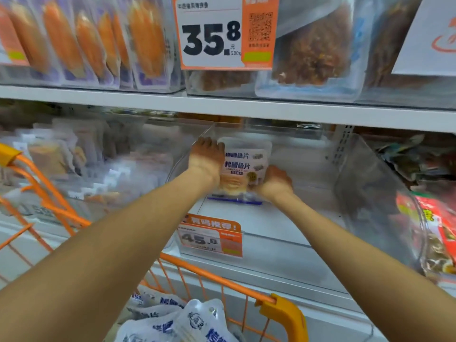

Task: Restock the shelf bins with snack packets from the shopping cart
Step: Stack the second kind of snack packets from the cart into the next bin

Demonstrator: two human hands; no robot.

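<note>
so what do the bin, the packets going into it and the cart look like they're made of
Bin: clear, glossy rigid plastic by the look; the shelf shows through its walls.
Snack packets, held by the left hand and right hand: thin, shiny, flexible film, probably plastic, printed white with a see-through window.
Shopping cart: orange-coated wire, likely metal, with smooth yellow corner caps that look plastic.

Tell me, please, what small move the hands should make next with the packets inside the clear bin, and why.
Probably let go and draw back. Both the left hand and right hand hold the fish-slice packets upright, deep in the clear bin; more packets wait in the orange cart.
</note>
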